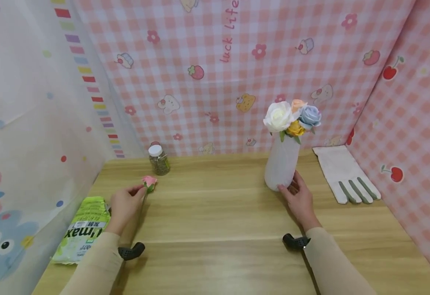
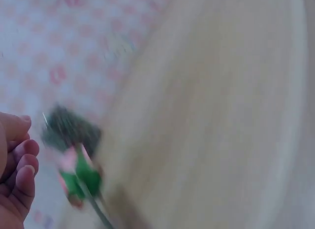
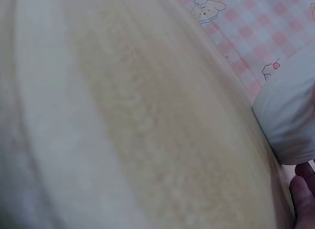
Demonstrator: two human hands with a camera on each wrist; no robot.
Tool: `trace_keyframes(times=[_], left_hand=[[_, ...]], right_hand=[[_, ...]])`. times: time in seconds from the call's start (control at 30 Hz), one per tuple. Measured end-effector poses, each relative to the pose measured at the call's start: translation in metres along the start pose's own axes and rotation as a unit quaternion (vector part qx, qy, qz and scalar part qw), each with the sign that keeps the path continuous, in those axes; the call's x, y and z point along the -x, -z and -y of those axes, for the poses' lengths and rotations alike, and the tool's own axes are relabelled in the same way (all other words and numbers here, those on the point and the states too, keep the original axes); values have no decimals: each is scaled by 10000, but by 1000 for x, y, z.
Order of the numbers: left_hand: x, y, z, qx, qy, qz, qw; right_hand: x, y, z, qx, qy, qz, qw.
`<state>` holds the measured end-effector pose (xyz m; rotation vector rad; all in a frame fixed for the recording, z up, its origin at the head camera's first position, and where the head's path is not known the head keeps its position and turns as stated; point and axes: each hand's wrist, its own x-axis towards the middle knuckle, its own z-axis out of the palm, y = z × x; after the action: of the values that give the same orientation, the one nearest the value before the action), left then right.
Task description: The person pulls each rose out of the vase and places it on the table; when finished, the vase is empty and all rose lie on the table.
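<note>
One wood-grain tabletop (image 1: 215, 221), streaked lengthwise. One pink artificial rose (image 1: 150, 182), with layered petals, green sepals and a thin green stem, lying near the far left corner. One left hand (image 1: 125, 208), fingers loosely curled and released, just beside the rose. One vase (image 1: 283, 164), white, finely ribbed and rounded at the base, near the far edge, right of centre. One right hand (image 1: 299, 198), grasping the vase low on its side. Four blooms in the vase: one white bloom (image 1: 278, 116), one peach bloom (image 1: 299, 105), one blue bloom (image 1: 309, 116), one yellow bloom (image 1: 295, 128). One clear jar (image 1: 159, 163), white-lidded, with dark granular contents, by the far edge, left. One green-and-white printed pouch (image 1: 84, 233), crinkled, at the left edge. One pale fabric glove (image 1: 338, 166), with grey-green finger stripes, at the far right corner.
</note>
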<state>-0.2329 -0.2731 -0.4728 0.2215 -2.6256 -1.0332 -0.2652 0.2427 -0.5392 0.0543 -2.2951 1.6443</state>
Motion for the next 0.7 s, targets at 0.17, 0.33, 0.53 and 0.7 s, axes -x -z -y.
trace_keyframes(times=[0.17,0.33,0.53,0.7], left_hand=[[-8,-8,-46,481,-657,-250,9964],[-12,-26,-100,1293,-1091,62,9856],[-14,-53,-165,2151,-1598,558,9618],[-18,-75,-216,2492,-1883,815,9465]], right_hand=[[-2,1,-1,240,-73,48,9997],[-2,1,-2,242,-43,61,9997],[6,3,21,163,-73,100,9998],[5,3,18,117,-183,110,9997]])
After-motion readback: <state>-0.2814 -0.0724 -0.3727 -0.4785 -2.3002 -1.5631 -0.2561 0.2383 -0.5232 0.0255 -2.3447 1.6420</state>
